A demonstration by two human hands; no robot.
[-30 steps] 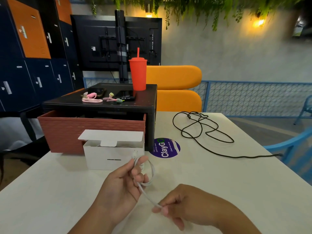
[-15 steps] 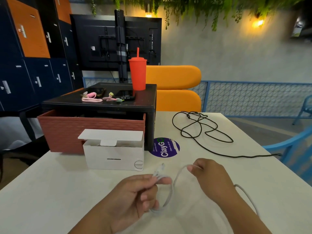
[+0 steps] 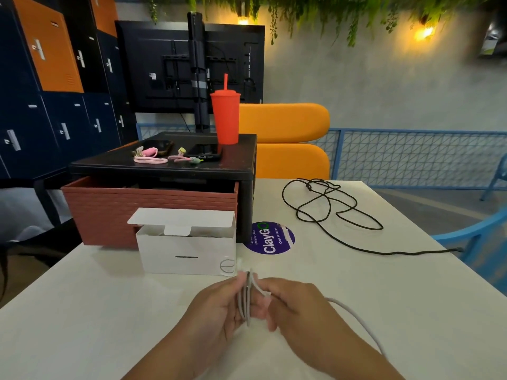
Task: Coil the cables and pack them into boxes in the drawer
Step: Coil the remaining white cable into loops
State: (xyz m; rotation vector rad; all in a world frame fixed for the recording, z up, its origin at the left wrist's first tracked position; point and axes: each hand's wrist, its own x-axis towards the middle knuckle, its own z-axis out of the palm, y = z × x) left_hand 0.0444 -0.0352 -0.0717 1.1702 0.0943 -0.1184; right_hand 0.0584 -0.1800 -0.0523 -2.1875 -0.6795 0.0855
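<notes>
A white cable (image 3: 354, 316) is partly looped into a small coil between my hands near the table's front. My left hand (image 3: 216, 311) grips the coil's loops, and my right hand (image 3: 290, 305) pinches the strand against them. The loose end trails off to the right behind my right wrist. Just beyond my hands a small white box (image 3: 189, 248) stands with its lid flap open. Behind the box the terracotta drawer (image 3: 115, 212) is pulled out of a black stand (image 3: 244, 171). A black cable (image 3: 326, 212) lies loose on the table to the right.
On the stand sit a red tumbler (image 3: 225, 116) with a straw, pink cables (image 3: 151, 157) and two phones. A round purple sticker (image 3: 271, 238) lies beside the stand. A blue chair (image 3: 480, 242) is at the table's right edge; lockers stand far left.
My right hand has swung back from the right and brought another loop of white cable onto the coil in my left hand. The two hands now meet.
</notes>
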